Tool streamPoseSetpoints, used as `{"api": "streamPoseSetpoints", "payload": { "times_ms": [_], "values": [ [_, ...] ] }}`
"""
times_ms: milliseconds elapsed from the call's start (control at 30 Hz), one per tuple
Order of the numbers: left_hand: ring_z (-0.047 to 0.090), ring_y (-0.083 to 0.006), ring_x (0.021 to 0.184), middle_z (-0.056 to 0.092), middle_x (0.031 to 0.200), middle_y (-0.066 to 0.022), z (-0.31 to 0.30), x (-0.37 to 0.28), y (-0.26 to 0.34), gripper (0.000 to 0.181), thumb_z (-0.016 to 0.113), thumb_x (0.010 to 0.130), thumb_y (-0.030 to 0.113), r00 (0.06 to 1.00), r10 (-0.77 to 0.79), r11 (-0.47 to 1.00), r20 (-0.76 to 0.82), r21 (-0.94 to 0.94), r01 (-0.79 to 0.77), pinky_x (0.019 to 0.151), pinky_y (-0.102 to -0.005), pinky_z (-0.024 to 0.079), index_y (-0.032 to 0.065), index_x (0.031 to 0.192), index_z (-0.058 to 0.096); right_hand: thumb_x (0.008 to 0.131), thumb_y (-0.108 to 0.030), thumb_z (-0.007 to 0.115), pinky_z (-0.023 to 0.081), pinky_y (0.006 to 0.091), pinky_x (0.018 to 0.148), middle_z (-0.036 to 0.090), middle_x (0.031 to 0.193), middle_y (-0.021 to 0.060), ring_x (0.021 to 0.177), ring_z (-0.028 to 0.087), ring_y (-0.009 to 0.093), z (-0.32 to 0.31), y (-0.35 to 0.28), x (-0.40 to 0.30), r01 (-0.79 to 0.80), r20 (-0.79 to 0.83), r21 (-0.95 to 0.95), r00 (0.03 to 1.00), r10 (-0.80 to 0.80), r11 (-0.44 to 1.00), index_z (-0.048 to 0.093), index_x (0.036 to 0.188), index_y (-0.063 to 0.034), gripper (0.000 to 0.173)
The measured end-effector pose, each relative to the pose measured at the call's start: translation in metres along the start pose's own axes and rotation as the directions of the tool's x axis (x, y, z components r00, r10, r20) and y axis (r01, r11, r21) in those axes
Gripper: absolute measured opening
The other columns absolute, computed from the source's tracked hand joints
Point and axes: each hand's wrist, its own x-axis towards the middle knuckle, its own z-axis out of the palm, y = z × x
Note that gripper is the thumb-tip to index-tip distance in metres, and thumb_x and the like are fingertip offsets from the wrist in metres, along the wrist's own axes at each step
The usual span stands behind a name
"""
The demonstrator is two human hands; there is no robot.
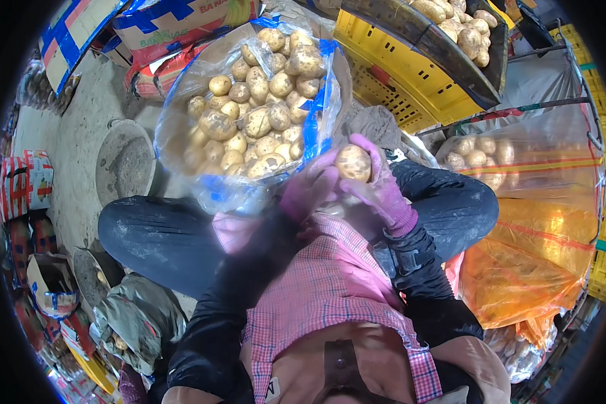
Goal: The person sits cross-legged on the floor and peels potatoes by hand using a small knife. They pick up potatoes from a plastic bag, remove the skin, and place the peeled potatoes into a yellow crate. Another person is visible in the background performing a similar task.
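Observation:
My right hand (381,189), in a purple glove, grips a round potato (353,163) with brown patches between thumb and fingers. Close against the potato's left side is my left hand (313,184), gloved alike and slightly blurred; whether it also bears on the potato cannot be told. Just left of both hands, a cardboard box (341,96) lined with clear plastic and edged with blue tape holds many potatoes (257,123), several with dirt on them. Its near side rests by my crossed legs, under the loose plastic.
A yellow perforated crate (384,65) stands ahead, beneath a dark tray of potatoes (469,40). At right, a clear and orange plastic bag (530,242) hangs in a metal frame with potatoes inside. A grey bucket (123,164) and banana cartons (182,30) are at left.

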Motion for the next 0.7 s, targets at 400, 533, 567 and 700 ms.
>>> {"api": "streamPoseSetpoints", "payload": {
  "times_ms": [400, 533, 567, 700],
  "values": [
    [0.057, -0.0104, 0.074, 0.061, 0.086, -0.0027, -0.010, -0.002, -0.015, 0.047, 0.053, 0.094, 0.019, 0.999, -0.041, 0.993, 0.011, -0.113, 0.042, 0.070, -0.0257, 0.048, 0.0040, 0.138, 0.045, 0.076, -0.005, 0.071, 0.043, 0.0328, 0.098, 0.050, 0.127, 0.0121, 0.115, 0.052, 0.022, 0.004, 0.007, -0.002, -0.033, 0.165, 0.110, 0.986, 0.014, 0.993, 0.035, 0.141, -0.0026, 0.074],
    [0.061, -0.0139, 0.075, 0.064, 0.092, -0.0069, -0.006, 0.004, -0.011, 0.051, 0.057, 0.089, 0.018, 0.992, -0.106, 0.993, -0.065, 0.044, 0.109, 0.073, -0.0290, 0.050, 0.0031, 0.136, 0.045, 0.077, -0.008, 0.068, 0.043, 0.0380, 0.098, 0.053, 0.122, 0.0151, 0.113, 0.053, 0.027, 0.010, -0.017, 0.002, 0.290, 0.031, -0.485, 0.949, -0.315, 0.825, 0.043, 0.134, -0.0024, 0.063],
    [0.063, -0.0160, 0.077, 0.065, 0.095, -0.0085, 0.001, 0.002, -0.007, 0.050, 0.058, 0.087, 0.018, 0.993, -0.031, 0.971, -0.110, 0.234, 0.057, 0.074, -0.0302, 0.051, 0.0037, 0.134, 0.047, 0.075, -0.008, 0.068, 0.042, 0.0400, 0.098, 0.053, 0.122, 0.0163, 0.113, 0.053, 0.031, 0.013, -0.019, 0.004, 0.318, 0.047, -0.494, 0.939, -0.340, 0.809, 0.046, 0.131, -0.0041, 0.060],
    [0.057, -0.0153, 0.076, 0.061, 0.108, -0.0070, 0.001, 0.006, 0.025, 0.040, 0.062, 0.082, 0.011, 0.967, 0.210, 0.828, 0.142, 0.500, -0.253, 0.071, -0.0296, 0.049, 0.0051, 0.121, 0.053, 0.073, -0.009, 0.064, 0.041, 0.0445, 0.096, 0.054, 0.119, 0.0180, 0.111, 0.052, 0.038, 0.013, -0.026, 0.004, 0.372, 0.110, -0.566, 0.918, -0.381, 0.735, 0.054, 0.123, -0.0083, 0.051]
  ]
}}
